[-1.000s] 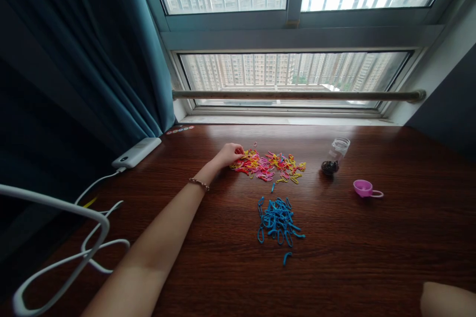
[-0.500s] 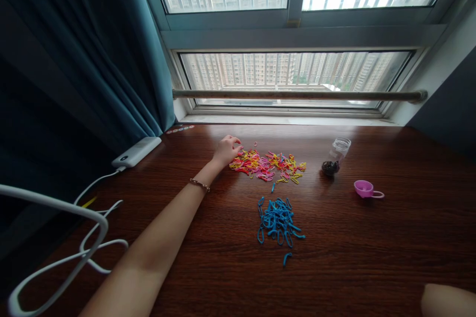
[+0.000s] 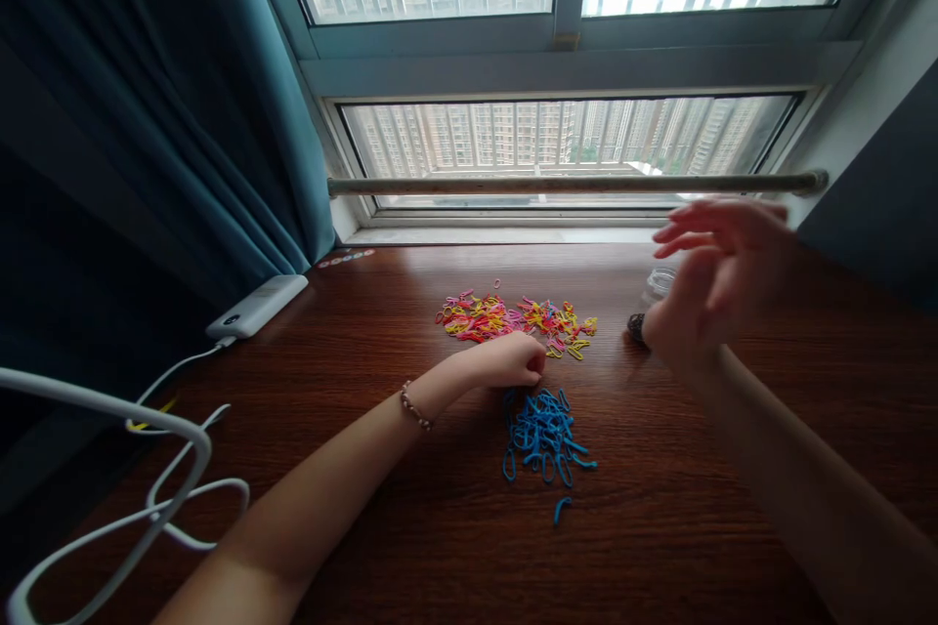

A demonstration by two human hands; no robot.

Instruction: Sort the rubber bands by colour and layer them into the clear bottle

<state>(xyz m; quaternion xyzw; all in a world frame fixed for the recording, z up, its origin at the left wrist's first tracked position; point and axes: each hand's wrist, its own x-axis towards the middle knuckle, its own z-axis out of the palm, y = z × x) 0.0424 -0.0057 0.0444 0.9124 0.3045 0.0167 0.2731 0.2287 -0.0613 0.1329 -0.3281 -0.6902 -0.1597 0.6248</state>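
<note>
Blue bands (image 3: 546,435) near, left hand (image 3: 514,358) curled just beyond, grip unclear; right hand (image 3: 710,283) hangs, fingers parted, before the jar (image 3: 659,283)!

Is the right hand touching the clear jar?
Cannot tell: in the head view, the blurred right hand overlaps the clear jar, hiding part of it, so neither contact nor a gap shows.

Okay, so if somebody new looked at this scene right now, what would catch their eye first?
Probably the heap of bright blue bands in the middle of the dark wooden table. Just beyond it the left hand is low, with a spread of red, pink and yellow bands farther back. On the right, the raised, blurred right hand partly hides a clear jar.
</note>
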